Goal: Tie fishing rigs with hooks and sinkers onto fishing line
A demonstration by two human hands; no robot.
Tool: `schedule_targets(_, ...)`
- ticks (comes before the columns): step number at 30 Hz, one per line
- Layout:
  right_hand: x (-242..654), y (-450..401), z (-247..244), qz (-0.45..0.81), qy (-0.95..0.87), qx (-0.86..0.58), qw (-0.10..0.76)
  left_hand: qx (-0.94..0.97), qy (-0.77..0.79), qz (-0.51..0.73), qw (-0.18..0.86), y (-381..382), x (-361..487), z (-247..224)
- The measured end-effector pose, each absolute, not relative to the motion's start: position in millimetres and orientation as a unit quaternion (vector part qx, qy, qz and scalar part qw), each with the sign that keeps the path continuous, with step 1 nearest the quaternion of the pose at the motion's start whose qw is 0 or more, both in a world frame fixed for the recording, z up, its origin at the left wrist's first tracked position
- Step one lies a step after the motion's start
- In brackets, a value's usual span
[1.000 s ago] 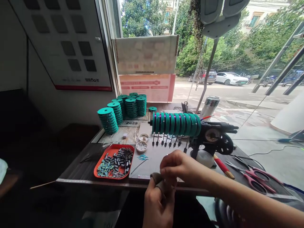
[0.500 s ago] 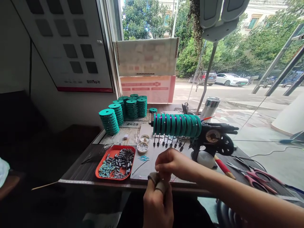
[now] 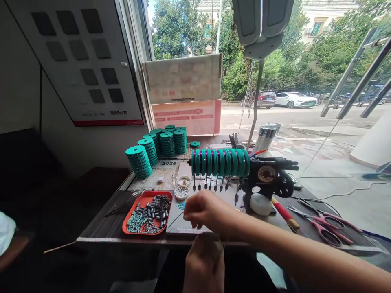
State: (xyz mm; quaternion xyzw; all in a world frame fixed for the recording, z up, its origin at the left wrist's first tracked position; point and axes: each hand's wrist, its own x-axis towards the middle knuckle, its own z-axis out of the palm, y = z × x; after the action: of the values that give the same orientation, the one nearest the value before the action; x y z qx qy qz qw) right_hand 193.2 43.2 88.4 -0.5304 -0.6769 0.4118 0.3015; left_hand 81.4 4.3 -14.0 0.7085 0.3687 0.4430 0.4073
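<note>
My right hand (image 3: 200,209) is above the front edge of the grey board (image 3: 180,224), its fingers pinched together; what they hold is too small to name. Below it, my left hand (image 3: 204,260) is closed, with wrappings round its fingers, and its contents are hidden. Just beyond my right hand, a row of green spools (image 3: 220,162) sits on the shaft of a black winding device (image 3: 269,175), with small dark weights (image 3: 216,188) hanging underneath. A red tray (image 3: 124,226) of dark weights and small metal pieces lies to the left.
Stacks of green spools (image 3: 139,162) stand at the back left. Two small white dishes (image 3: 182,192) rest near the tray. Pink-handled scissors (image 3: 326,232), a red-handled tool (image 3: 282,211) and a silver-capped container (image 3: 264,138) are on the right. Another person's arm (image 3: 14,248) shows at far left.
My right hand has moved left and apart from my left hand, which stays low near the table edge. The whole view has shifted slightly.
</note>
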Motion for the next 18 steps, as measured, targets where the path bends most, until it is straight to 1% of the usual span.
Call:
schedule_targets(3,216,-5,83,0.258,-0.714,-0.533,0.374,0.557,0.383,0.357,0.644,7,81,6)
schedule_targets(4,226,-21,76,0.109,-0.747,-0.509,0.414,0.488,0.387,0.329,0.71,8,81,11)
schedule_targets(5,234,-36,67,-0.004,-0.765,-0.491,0.417,0.423,0.387,0.3,0.763,9,82,14)
schedule_targets(6,241,-48,57,-0.062,-0.799,-0.457,0.386,0.366,0.387,0.275,0.8,9,83,16)
schedule_targets(8,246,-61,35,-0.156,-0.835,-0.397,0.347,0.293,0.379,0.249,0.842,8,86,17)
schedule_targets(10,244,-62,17,-0.198,-0.852,-0.36,0.325,0.26,0.359,0.239,0.864,6,89,16)
schedule_targets(12,238,-57,6,-0.21,-0.85,-0.351,0.331,0.244,0.344,0.235,0.876,5,91,16)
schedule_targets(14,235,-53,0,-0.184,-0.841,-0.356,0.364,0.235,0.342,0.229,0.88,5,91,16)
schedule_targets(15,235,-53,-2,-0.141,-0.829,-0.372,0.393,0.238,0.345,0.225,0.88,6,91,17)
schedule_targets(16,235,-54,-4,-0.07,-0.808,-0.4,0.427,0.245,0.348,0.218,0.878,6,90,17)
schedule_targets(18,237,-58,-11,0.135,-0.718,-0.479,0.487,0.264,0.354,0.193,0.876,7,89,16)
